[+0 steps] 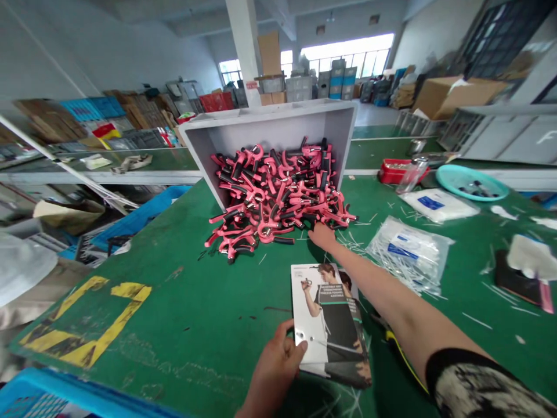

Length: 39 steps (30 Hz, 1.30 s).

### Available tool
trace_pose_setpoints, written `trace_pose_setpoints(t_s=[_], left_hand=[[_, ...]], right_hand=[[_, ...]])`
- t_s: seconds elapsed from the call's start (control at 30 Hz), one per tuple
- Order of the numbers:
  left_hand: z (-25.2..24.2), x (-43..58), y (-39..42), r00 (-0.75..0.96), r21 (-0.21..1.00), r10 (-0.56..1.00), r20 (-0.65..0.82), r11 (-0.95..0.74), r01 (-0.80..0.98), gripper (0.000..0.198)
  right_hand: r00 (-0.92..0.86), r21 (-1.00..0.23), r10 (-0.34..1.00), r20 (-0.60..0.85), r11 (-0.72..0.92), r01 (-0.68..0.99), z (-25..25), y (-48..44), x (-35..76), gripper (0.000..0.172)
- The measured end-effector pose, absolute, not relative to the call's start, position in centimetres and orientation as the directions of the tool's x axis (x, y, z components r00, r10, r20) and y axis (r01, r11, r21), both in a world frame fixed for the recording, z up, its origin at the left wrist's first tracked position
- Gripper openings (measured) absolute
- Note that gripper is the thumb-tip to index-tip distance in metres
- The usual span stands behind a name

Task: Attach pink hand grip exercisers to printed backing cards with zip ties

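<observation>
Glossy printed card, left hand

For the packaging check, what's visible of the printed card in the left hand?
The printed card looks like glossy paper, mostly white, with a photo of a person in a dark top holding a hand grip. Two small round holes sit near its lower left edge. The left hand holds that edge over the green table.
</observation>
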<state>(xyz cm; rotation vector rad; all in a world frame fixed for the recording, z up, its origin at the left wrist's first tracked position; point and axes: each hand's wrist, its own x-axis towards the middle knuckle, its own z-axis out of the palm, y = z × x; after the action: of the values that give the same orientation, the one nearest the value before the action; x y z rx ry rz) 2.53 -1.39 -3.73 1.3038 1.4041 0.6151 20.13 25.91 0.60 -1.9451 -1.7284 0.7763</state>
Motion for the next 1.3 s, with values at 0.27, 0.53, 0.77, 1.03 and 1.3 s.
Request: trace_pose_setpoints(t_s=[0.27,0.53,0.77,1.03,1.3], left_hand=[[-1.0,-0.8,2.1,0.055,0.928,0.989,-0.138,0.109,0.356,0.044],[1.9,2.5,6.7,0.291,0.832,0.900,0.323,-0.417,0.366,0.041],[-0.3,1.5,5.8,0.459,0.756,0.843,0.281,-0.489,0.435,0.022],[0.5,2.9,7.8,0.422,0.685,0.858,0.291,-0.495,0.534,0.024],[-0.9,6.4,7.9,0.440,0.758,0.865,0.241,-0.451,0.471,0.010]], right_hand=[[-0.095,-0.877,0.980,-0.176,-0.112,0.466,5.0,14.7,28.6,0.042],[-0.468,-0.730,0.843,-0.264,-0.492,-0.474,3.1,0.7,25.2,0.034],[-0.264,-0.867,0.880,-0.395,-0.262,0.424,1.2,0.5,27.3,0.056],[-0.324,-0.555,0.939,0.116,0.331,0.763,1.7,0.1,26.1,0.017],[-0.257,-0.732,0.948,0.188,0.310,0.606,-1.2,3.1,23.8,0.013]])
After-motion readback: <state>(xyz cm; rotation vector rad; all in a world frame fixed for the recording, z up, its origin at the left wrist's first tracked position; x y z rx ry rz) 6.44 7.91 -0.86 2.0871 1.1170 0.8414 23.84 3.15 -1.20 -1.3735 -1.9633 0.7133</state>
